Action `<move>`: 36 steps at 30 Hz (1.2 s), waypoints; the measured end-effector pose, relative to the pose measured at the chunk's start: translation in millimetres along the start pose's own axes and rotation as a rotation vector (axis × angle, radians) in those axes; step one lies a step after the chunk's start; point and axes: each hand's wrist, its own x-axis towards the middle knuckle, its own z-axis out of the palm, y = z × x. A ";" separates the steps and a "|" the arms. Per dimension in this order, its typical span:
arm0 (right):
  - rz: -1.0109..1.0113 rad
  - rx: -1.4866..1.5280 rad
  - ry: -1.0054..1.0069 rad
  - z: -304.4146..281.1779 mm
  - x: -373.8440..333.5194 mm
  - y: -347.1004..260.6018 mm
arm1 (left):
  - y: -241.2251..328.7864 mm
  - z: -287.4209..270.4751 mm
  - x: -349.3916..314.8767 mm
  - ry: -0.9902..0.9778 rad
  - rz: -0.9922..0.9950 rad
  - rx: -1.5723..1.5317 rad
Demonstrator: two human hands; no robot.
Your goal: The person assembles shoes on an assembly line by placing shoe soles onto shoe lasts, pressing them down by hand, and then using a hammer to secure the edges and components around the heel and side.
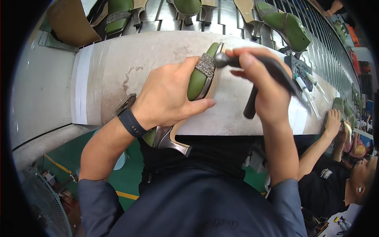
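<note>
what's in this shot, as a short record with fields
left hand: left hand grips a green shoe with a glitter strap, toe away, heel toward the body
right hand: right hand holds a hammer, its head at the shoe's toe
surface: pale bench
behind: more green shoes on a conveyor
right side: syringes; a co-worker's hand on the bench

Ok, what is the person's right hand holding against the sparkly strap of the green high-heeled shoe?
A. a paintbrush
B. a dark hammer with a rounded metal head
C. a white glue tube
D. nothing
B: the right hand grips a dark hammer, its rounded head at the strap of the green high-heeled shoe that the left hand steadies.
</note>
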 end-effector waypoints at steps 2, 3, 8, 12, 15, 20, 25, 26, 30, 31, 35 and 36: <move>0.116 0.072 0.067 -3.9 22.2 0.9 | 0.7 -2.6 3.3 -0.010 -0.003 -0.019; 0.174 0.066 0.037 -11.7 32.2 5.7 | -1.1 -1.6 3.9 0.004 0.021 -0.010; 0.342 0.120 0.066 -18.1 45.5 49.7 | 5.3 -10.1 -5.0 0.028 0.144 0.047; 0.247 0.216 0.170 -26.5 38.2 52.7 | 24.1 -52.6 -12.5 0.515 0.274 -0.060; 0.261 0.153 0.114 -23.7 23.5 46.4 | 58.6 -90.9 -20.6 0.385 0.462 -0.108; -0.246 0.029 0.025 8.7 -35.2 -50.4 | 72.9 -57.6 -28.7 0.437 0.389 -0.199; -0.539 -0.335 -0.536 -15.0 -68.7 -128.4 | 84.1 -38.8 -26.3 0.452 0.378 -0.185; -0.469 -0.296 -0.466 -12.6 -73.2 -130.8 | 85.5 -33.9 -23.6 0.495 0.400 -0.191; -0.217 -0.188 -0.188 -4.4 -82.3 -138.0 | 84.9 -22.7 -19.6 0.520 0.516 -0.129; -0.220 -0.234 -0.167 -4.5 -76.4 -138.4 | 83.7 -20.0 -19.9 0.520 0.516 -0.135; -0.226 -0.253 -0.159 0.8 -57.9 -143.0 | 80.8 -7.4 -29.8 0.535 0.571 -0.112; -0.201 -0.239 -0.197 0.0 -54.9 -142.8 | 81.0 -6.0 -33.5 0.540 0.569 -0.087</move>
